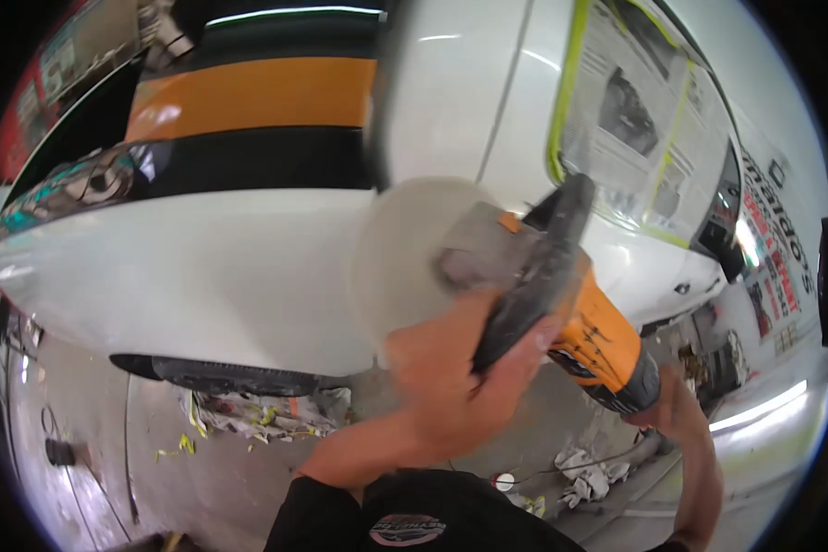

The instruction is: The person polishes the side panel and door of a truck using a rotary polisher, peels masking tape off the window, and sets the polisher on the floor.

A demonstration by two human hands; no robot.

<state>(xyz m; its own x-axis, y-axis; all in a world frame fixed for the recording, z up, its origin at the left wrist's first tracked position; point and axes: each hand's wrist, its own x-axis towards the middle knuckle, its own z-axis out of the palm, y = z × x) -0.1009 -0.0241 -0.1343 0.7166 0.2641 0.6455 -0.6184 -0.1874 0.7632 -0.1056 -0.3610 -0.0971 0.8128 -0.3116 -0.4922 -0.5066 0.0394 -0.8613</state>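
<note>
An orange and black power polisher (603,327) is held in front of me, blurred by motion. Its large pale round pad (400,262) lies over the white car body panel (221,267); I cannot tell how firmly it touches. My left hand (469,373) is closed around the front of the polisher, by its black handle (538,267). At the black rear end of the tool, my right hand (672,409) is wrapped around it, with its fingers partly hidden. The pad covers the panel behind it.
An orange stripe (253,92) crosses black parts of the car. Paper edged with yellow-green tape covers a window (630,110). Below the car lie a tyre (230,375), crumpled masking paper (276,412) and a white crumpled cloth or paper (591,474). A cord runs along the floor.
</note>
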